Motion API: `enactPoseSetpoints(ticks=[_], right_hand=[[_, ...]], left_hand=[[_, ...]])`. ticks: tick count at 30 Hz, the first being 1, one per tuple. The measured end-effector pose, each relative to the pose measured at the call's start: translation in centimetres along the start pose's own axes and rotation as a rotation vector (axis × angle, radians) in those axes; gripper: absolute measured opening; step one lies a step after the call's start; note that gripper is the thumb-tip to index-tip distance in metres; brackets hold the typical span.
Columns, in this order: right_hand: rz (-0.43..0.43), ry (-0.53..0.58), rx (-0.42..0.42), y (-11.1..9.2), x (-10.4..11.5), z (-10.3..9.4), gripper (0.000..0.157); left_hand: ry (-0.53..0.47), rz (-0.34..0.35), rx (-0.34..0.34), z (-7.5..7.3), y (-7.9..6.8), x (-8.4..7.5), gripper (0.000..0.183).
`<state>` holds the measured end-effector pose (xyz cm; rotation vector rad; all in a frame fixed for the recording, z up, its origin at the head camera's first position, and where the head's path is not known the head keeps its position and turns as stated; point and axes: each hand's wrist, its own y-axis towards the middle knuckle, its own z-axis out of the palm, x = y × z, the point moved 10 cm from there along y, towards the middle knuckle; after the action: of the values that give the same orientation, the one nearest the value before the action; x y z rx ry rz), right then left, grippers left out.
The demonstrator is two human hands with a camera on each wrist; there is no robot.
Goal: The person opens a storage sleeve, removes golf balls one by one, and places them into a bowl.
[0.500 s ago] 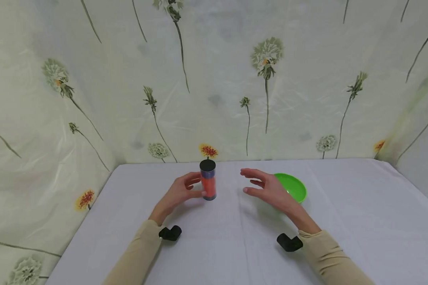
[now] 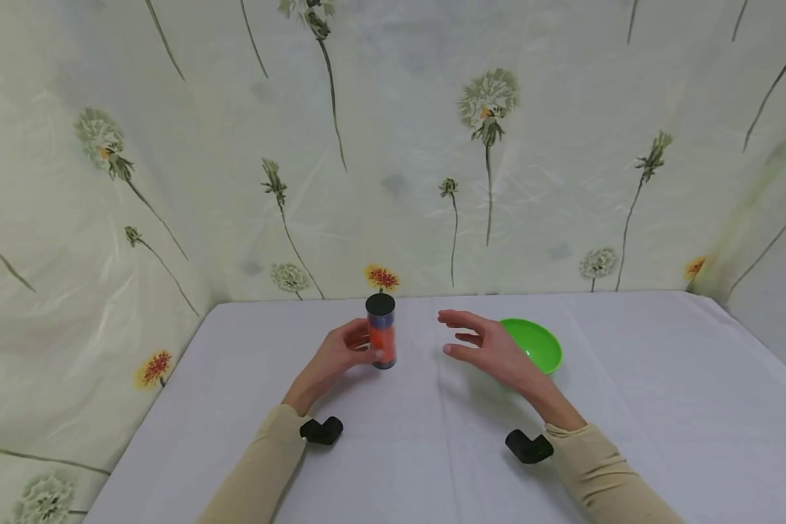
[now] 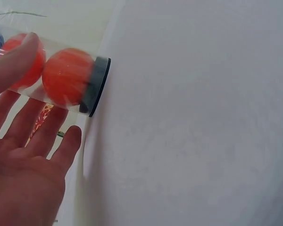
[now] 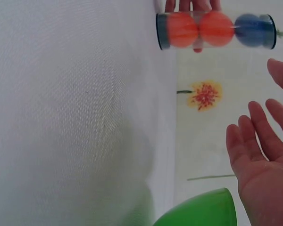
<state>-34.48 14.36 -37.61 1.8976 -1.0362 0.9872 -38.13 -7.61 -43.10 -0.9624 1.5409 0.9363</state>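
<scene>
On the left, we see the left hand (image 2: 337,356) holding the tube (image 2: 383,338), thumb on its near side, fingers behind. The clear tube stands upright on the far middle of the desk (image 2: 399,451), two red balls (image 4: 217,29) below a blue ball (image 4: 249,30), with black caps (image 2: 380,304) at both ends. To its right, well apart, we find the right hand (image 2: 498,353) empty, thumb and fingers wide. Farthest right, the green bowl (image 2: 542,343) sits partly hidden behind that hand.

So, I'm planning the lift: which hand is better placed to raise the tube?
Likely the left hand: its thumb and fingers flank the tube. The right hand is apart from it, near the bowl.
</scene>
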Motion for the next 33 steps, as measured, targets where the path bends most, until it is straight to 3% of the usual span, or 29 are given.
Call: enactPoseSetpoints(ticks=[7, 14, 33], right_hand=[[0.001, 0.007, 0.000, 0.1, 0.2, -0.1, 0.053], [0.000, 0.000, -0.019, 0.3, 0.3, -0.3, 0.051], [0.008, -0.017, -0.016, 0.9, 1.0, -0.1, 0.053]], left_hand=[[-0.028, -0.006, -0.020, 0.1, 0.0, 0.0, 0.051], [0.014, -0.004, -0.039, 0.1, -0.1, -0.1, 0.050], [0.092, 0.007, -0.009, 0.2, -0.5, -1.3, 0.052]])
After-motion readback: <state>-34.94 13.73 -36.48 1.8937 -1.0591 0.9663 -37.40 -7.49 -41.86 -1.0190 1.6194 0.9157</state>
